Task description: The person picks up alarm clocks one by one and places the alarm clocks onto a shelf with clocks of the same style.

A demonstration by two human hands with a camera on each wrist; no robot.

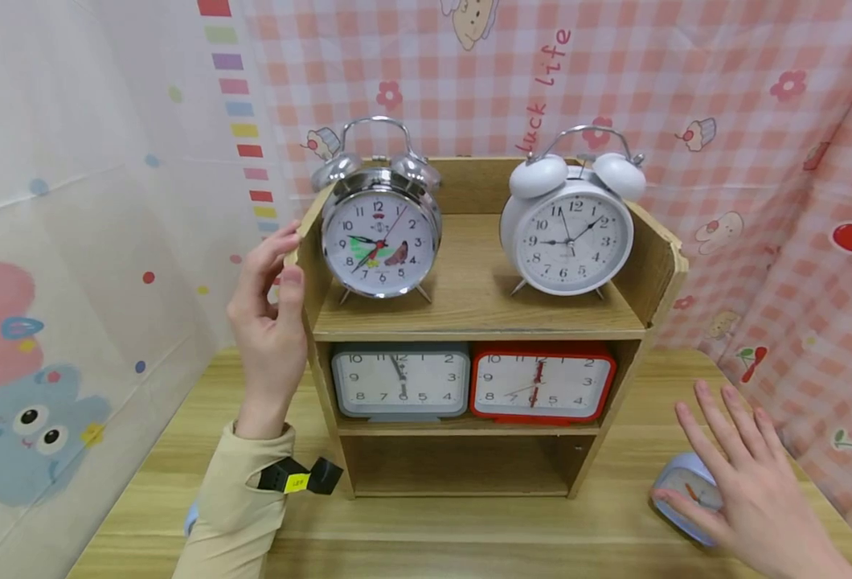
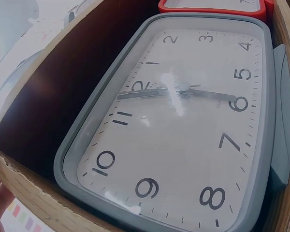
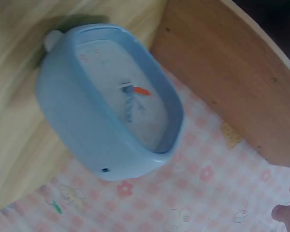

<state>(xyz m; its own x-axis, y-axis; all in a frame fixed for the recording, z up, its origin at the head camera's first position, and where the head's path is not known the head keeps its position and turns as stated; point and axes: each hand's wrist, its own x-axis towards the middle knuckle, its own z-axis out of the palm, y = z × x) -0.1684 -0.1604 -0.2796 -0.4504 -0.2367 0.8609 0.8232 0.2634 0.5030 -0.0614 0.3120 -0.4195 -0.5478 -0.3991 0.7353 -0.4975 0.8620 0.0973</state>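
A small wooden shelf [image 1: 469, 328] stands on the table. My left hand [image 1: 270, 338] holds the upper part of its left side panel, thumb toward the front edge. A silver twin-bell alarm clock [image 1: 382, 233] stands on the top tier near that hand, and a white twin-bell alarm clock [image 1: 569, 241] stands to its right. In the middle tier sit a grey-blue rectangular clock [image 2: 183, 145] and a red-framed clock [image 1: 542, 384], side by side. My right hand [image 1: 747, 474] hovers with spread fingers, partly covering a light-blue clock [image 3: 87, 106] on the table.
The bottom compartment [image 1: 455, 466] lies under the two rectangular clocks. A light-blue thing [image 1: 191, 519] peeks out beside the left sleeve, mostly hidden. Patterned cloth [image 1: 759, 201] hangs behind and beside the wood-grain table [image 1: 426, 535].
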